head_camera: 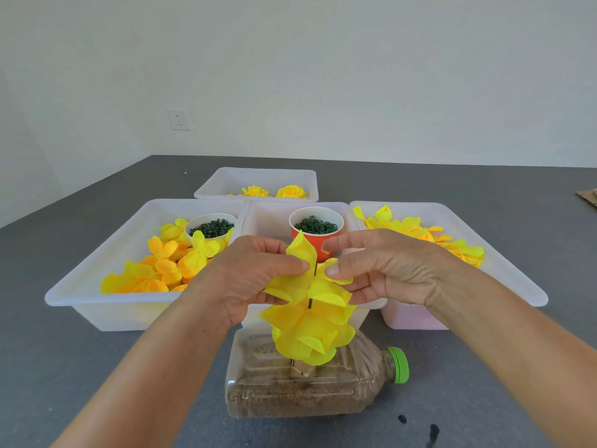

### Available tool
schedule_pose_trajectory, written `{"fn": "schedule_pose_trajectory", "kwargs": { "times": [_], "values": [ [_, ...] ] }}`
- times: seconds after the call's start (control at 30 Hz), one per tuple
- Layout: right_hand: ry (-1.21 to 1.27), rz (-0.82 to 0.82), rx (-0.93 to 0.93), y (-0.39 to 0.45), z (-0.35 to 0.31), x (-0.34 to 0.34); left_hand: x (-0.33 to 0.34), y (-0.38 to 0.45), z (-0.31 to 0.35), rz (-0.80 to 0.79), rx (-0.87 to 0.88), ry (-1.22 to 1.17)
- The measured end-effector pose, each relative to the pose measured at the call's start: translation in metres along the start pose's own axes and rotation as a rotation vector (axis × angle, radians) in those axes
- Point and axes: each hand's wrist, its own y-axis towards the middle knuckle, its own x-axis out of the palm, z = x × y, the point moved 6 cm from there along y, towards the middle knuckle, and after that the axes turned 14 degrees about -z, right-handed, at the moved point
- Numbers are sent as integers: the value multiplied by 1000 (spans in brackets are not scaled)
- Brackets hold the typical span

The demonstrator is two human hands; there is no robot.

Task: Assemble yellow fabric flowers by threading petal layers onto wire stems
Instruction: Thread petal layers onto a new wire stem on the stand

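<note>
Near the worktop's front edge, both hands, left hand (248,273) and right hand (381,270), pinch a floppy, featherlight petal layer (300,253) on the thin wire stem (312,282); I'd grip close to its centre hole.

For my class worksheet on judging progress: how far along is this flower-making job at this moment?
Done: two finished flowers lie in the far tray, and several layers already sit low on the wire stem. In hand: the left hand and right hand pinch another petal layer on the stem. Left: many loose petals fill the side trays.
</note>
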Motion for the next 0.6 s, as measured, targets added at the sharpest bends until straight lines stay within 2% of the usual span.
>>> {"fn": "schedule_pose_trajectory", "kwargs": {
  "times": [0.6],
  "values": [
    [45,69,-52,0,17,-8,-6,-2,-11,26,4,80]
  ]
}}
